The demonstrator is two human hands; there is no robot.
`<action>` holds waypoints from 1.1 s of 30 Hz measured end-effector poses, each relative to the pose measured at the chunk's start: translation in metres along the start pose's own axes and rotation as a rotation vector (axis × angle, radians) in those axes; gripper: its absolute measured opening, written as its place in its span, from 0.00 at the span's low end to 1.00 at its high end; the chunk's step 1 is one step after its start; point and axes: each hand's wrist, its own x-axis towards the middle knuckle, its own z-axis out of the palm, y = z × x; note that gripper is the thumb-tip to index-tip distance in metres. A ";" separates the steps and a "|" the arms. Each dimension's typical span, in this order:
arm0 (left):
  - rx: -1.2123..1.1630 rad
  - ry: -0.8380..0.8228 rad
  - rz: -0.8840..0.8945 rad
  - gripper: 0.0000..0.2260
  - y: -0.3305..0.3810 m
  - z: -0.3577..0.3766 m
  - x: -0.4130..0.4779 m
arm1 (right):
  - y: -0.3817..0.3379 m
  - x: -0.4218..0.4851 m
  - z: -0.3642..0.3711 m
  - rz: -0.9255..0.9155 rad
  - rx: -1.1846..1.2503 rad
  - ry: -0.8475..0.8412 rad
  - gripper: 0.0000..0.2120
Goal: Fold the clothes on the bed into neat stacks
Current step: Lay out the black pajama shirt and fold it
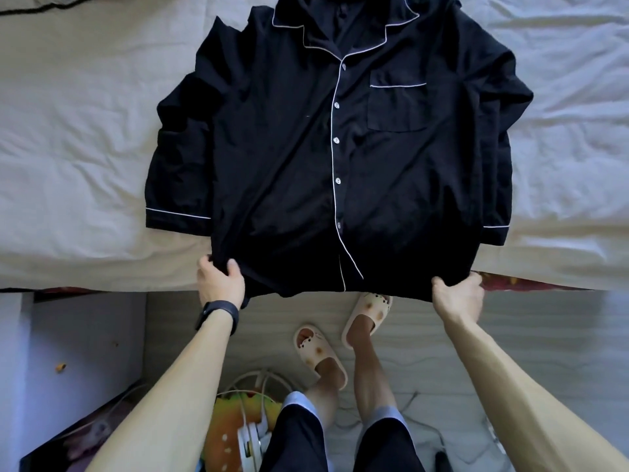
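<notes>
A black pajama shirt (pixel 289 148) with white piping lay face up on the white-sheeted bed (pixel 68 148), filling the middle and upper part of the frame. Its collar (pixel 343 32) sat at the top centre and its buttoned front ran down the middle. The chest pocket (pixel 396 103) was right of the button line. One sleeve lay alongside the body at the frame's left, its piped cuff (pixel 177 216) flat on the sheet. The other cuff (pixel 495 233) lay at the frame's right edge of the shirt. The hem hung over the near edge of the mattress, in the lower-middle of the frame.

Both hands gripped that hem. The left hand (pixel 219 282), lower left of centre, was closed around the hem's corner, with its thumb (pixel 233 267) pressed on top of the cloth. The fabric bunched into the curled fingers beneath. A black wristband (pixel 218 315) circled that wrist. The right hand (pixel 459 298), lower right of centre, likewise grasped the opposite corner of the hem. Its fingers were curled and cloth was gathered in the grip. How far the fingertips reached under the fabric could not be told. The hem was stretched between the two hands, well apart from each other.

Below the hem, in the lower centre, the person's feet stood in pale slippers (pixel 320 352) on a light floor (pixel 425 335). Dark shorts (pixel 296 437) showed at the bottom edge.
</notes>
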 end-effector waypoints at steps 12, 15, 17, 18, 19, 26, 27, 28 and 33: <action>0.465 -0.189 0.728 0.18 0.048 0.081 -0.090 | -0.038 -0.063 0.066 -0.712 -0.322 -0.294 0.14; 0.507 -0.234 0.613 0.16 0.060 0.091 -0.075 | -0.043 -0.058 0.063 -0.644 -0.204 -0.305 0.07; 0.478 -0.280 0.672 0.10 0.059 0.089 -0.066 | -0.040 -0.060 0.053 -0.701 -0.094 -0.227 0.07; 0.464 -0.310 0.705 0.09 0.056 0.089 -0.064 | -0.036 -0.063 0.047 -0.780 -0.062 -0.165 0.07; 0.441 -0.374 0.718 0.09 0.054 0.089 -0.063 | -0.032 -0.066 0.042 -0.887 -0.054 -0.104 0.07; -0.026 -0.649 0.191 0.16 0.059 0.087 -0.065 | 0.000 -0.084 0.060 -1.167 -0.777 -0.557 0.19; -0.029 -0.647 0.168 0.20 0.060 0.086 -0.065 | 0.002 -0.081 0.062 -1.083 -0.750 -0.658 0.20; 0.002 -0.660 0.180 0.21 0.059 0.085 -0.066 | 0.004 -0.078 0.063 -0.982 -0.662 -0.684 0.20; 0.273 -0.555 0.389 0.09 0.052 0.085 -0.059 | 0.006 -0.039 0.045 -0.439 -0.090 -0.157 0.13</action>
